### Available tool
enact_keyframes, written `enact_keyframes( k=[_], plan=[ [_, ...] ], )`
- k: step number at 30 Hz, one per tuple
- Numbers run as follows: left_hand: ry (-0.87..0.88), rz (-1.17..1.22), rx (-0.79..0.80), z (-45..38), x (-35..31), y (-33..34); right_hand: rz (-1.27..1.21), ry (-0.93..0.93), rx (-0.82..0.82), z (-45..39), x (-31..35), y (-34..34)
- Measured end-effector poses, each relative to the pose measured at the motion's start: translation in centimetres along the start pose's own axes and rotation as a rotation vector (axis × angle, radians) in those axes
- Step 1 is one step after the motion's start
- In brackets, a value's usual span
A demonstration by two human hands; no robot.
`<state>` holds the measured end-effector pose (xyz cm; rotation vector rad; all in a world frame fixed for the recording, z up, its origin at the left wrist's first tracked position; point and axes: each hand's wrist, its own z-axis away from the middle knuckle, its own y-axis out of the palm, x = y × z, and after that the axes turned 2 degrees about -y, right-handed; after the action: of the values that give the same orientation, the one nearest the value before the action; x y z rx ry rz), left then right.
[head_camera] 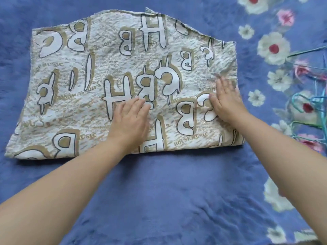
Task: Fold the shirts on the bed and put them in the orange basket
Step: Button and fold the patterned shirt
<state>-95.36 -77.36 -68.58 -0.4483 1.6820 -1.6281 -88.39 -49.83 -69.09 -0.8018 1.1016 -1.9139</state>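
A cream shirt (113, 82) printed with big letters lies folded flat on the blue bedspread (168, 191). The left hand (130, 119) and right hand (225, 101) press on it, fingers straight. Coloured hangers (315, 101) lie just beside it, over the flowers (274, 47).

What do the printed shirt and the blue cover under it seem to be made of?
The shirt looks like a thin, crinkled woven fabric, perhaps seersucker-type cotton: its surface is puckered and matte. The blue bed cover looks like soft plush or fleece, with a short fuzzy nap that shows brushed streaks. Neither fibre can be confirmed by sight.
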Motion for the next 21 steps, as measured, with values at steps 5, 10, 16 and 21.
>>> enact_keyframes(
  k=[5,10,16,21],
  plan=[
    [0.049,-0.012,0.062,-3.9,-3.3,0.8,-0.003,0.018,-0.007,-1.0,-4.7,1.2],
    [0.076,-0.046,0.156,-11.4,-9.3,-0.2,-0.432,-0.013,-0.347,0.5,-7.8,2.8],
    [0.251,-0.282,0.216,-21.2,-16.6,-0.1,-0.728,0.017,-0.245,-0.2,-10.1,1.4],
    [0.351,-0.583,0.431,-25.8,-19.8,1.1,-1.163,0.033,0.022,-1.7,-12.3,0.6]
  ],
)
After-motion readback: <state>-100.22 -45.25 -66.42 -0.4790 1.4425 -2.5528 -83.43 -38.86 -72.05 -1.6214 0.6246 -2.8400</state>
